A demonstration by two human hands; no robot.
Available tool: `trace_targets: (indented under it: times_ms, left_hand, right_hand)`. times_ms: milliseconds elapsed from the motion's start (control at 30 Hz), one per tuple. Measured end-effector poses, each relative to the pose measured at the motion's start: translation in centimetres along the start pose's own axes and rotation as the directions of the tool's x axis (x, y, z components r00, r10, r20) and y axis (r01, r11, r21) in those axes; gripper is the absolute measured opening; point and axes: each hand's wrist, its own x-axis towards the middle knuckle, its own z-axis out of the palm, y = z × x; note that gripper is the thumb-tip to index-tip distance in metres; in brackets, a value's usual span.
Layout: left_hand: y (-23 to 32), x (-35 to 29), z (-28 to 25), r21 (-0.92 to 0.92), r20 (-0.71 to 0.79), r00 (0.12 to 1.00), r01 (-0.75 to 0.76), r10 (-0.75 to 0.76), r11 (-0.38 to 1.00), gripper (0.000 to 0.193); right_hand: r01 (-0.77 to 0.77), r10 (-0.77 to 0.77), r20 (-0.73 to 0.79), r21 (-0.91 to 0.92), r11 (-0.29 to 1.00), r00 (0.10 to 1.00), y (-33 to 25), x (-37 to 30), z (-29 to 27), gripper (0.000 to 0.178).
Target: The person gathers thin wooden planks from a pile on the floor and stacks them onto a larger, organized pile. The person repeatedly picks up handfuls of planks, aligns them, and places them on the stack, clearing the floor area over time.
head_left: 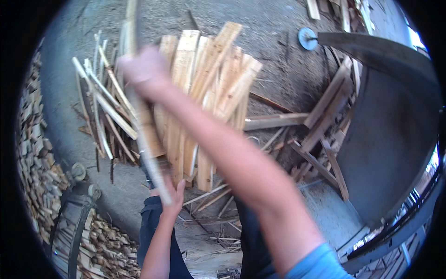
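Note:
A long, pale wooden strip (151, 162) slants from the top of the view down toward my legs, blurred by motion. My right hand (145, 69) is closed around its far part, the arm reaching across from the lower right. At the strip's near end is my left hand (173, 196), thumb raised, with the strip lying in its grasp; some of its fingers are hidden. Under and beside my right arm lies a pile of flat pine boards (186, 60). Thin sticks (109, 104) lie in a loose bunch to the left of the strip.
A large curved metal sheet (390, 139) stands at right, with a round disc (307, 38) at its far end. Scrap timber (327, 104) lies against it. A tall stack of cut wood (35, 139) lines the left side, near a dark metal frame (79, 237).

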Motion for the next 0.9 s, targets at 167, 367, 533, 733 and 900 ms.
trace_targets:
  times_ms: [167, 367, 533, 733, 900]
  left_hand:
    - [1.1, -0.2, -0.8, -0.180, -0.037, 0.992, 0.116, -0.124, 0.977, 0.069]
    - [3.0, -0.2, -2.7, -0.160, -0.178, 0.984, -0.004, -0.025, 0.987, 0.056]
    - [8.2, -1.0, -2.1, -0.056, -0.159, 0.963, -0.228, 0.216, 0.972, 0.059]
    - [17.0, -0.5, 3.4, -0.114, 0.066, 0.884, -0.454, 0.463, 0.883, 0.053]
    - [25.4, 2.9, 10.3, -0.315, 0.256, 0.841, -0.393, 0.476, 0.864, 0.048]
  right_hand:
    - [0.160, -0.234, -0.174, -0.359, 0.920, 0.956, 4.1, -3.4, 1.9, 0.063]
    - [-0.218, -0.011, -0.716, -0.228, 0.949, 0.698, 20.4, -16.5, -16.2, 0.067]
    - [-0.677, 0.001, -0.965, -0.183, 0.713, 0.262, 33.6, -24.2, -37.1, 0.100]
    - [-0.473, 0.277, -0.871, 0.059, 0.879, 0.406, 43.2, -26.9, -49.4, 0.106]
    - [-0.188, 0.350, -0.689, 0.302, 0.935, 0.635, 42.0, -26.5, -47.4, 0.062]
